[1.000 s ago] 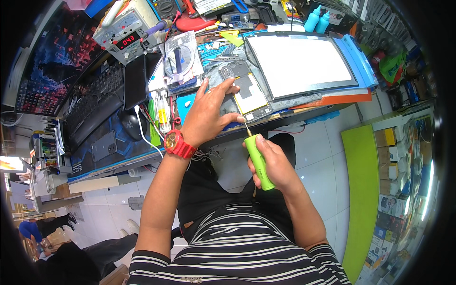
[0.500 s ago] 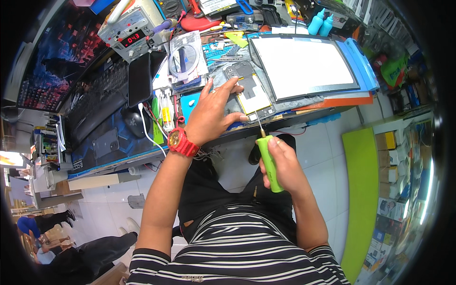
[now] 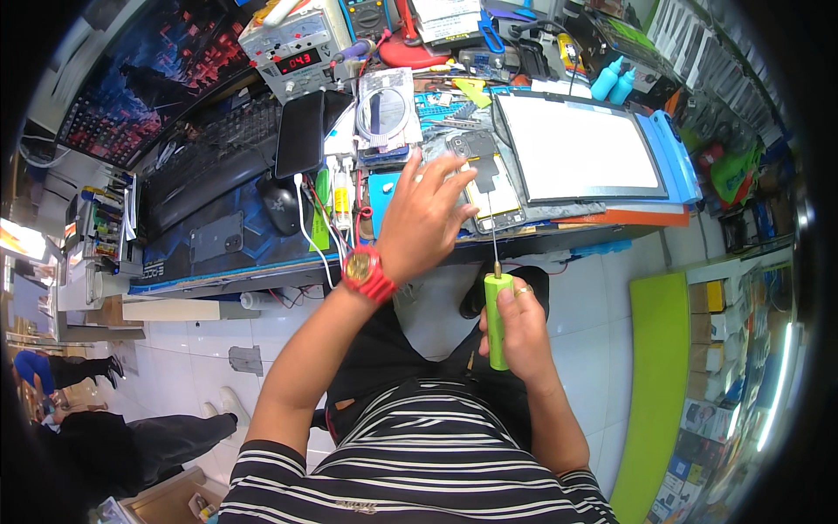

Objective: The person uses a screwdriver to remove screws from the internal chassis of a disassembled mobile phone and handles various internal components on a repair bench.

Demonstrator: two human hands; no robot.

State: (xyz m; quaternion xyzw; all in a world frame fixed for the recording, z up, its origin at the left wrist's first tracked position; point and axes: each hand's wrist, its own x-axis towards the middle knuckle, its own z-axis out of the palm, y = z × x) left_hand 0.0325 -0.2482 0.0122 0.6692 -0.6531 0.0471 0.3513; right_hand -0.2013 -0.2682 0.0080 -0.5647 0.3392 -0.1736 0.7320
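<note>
An opened smartphone (image 3: 502, 202) with its inner parts and pale battery bare lies at the front edge of the workbench. My left hand (image 3: 423, 210), a red watch on its wrist, hovers at the phone's left side with fingers apart. Its fingertips overlap the phone's edge; whether they touch is unclear. In my right hand (image 3: 521, 330) is a green-handled screwdriver (image 3: 495, 319), held upright below the bench edge. Its long thin shaft points away from me, over the phone's lower end. I cannot tell whether the tip touches.
Right of the phone lies a bright white panel (image 3: 580, 148) with a dark frame. To the left are a black phone (image 3: 299, 135) on a white cable, a mouse (image 3: 282, 205) and a keyboard (image 3: 214, 144). A power supply (image 3: 297, 52) stands behind. A bagged cable coil (image 3: 384, 118) lies nearby.
My left hand has come away from the phone's lower edge, its thumb no longer resting there. The screwdriver now stands straighter, its shaft over the phone. The whole view has shifted.
</note>
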